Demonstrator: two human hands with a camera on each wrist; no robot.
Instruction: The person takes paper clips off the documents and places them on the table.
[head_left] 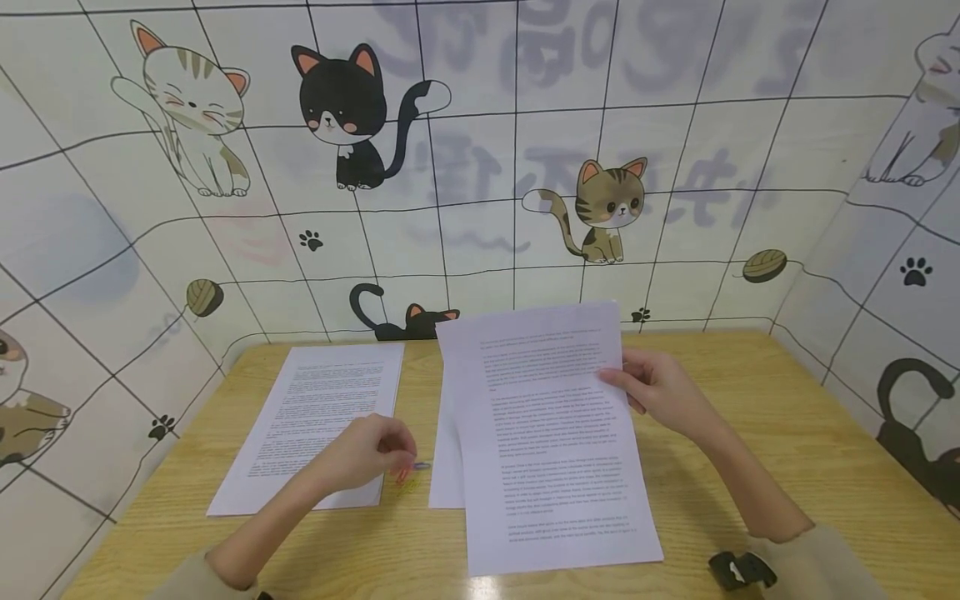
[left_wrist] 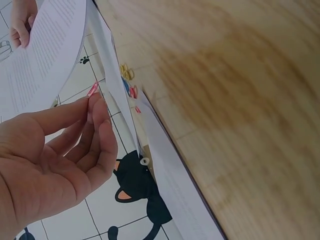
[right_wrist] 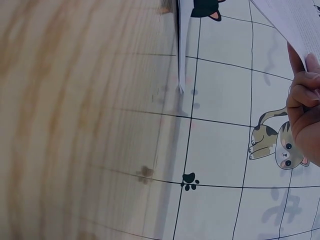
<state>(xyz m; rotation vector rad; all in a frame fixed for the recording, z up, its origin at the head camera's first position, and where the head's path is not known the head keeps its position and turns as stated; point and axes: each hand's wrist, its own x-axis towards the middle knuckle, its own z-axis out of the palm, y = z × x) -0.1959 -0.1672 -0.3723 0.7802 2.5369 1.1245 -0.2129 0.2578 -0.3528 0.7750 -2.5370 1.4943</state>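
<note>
My right hand (head_left: 660, 387) pinches the right edge of a printed paper sheet (head_left: 555, 450), thumb in front. The sheet is raised and tilted; whether it is one page or several I cannot tell. Between thumb and fingertips, my left hand (left_wrist: 65, 150) pinches a small pink paper clip (left_wrist: 93, 89). On the table below that hand lie more paper clips (head_left: 411, 482), with yellow, blue and red ones showing in the left wrist view. Behind the raised sheet, other paper (head_left: 446, 475) lies partly hidden on the table.
A stack of printed pages (head_left: 330, 392) lies on the left of the wooden table (head_left: 720, 367), partly behind my left forearm. A white wall (head_left: 480, 242) with grid lines and cartoon cats closes off the back and sides.
</note>
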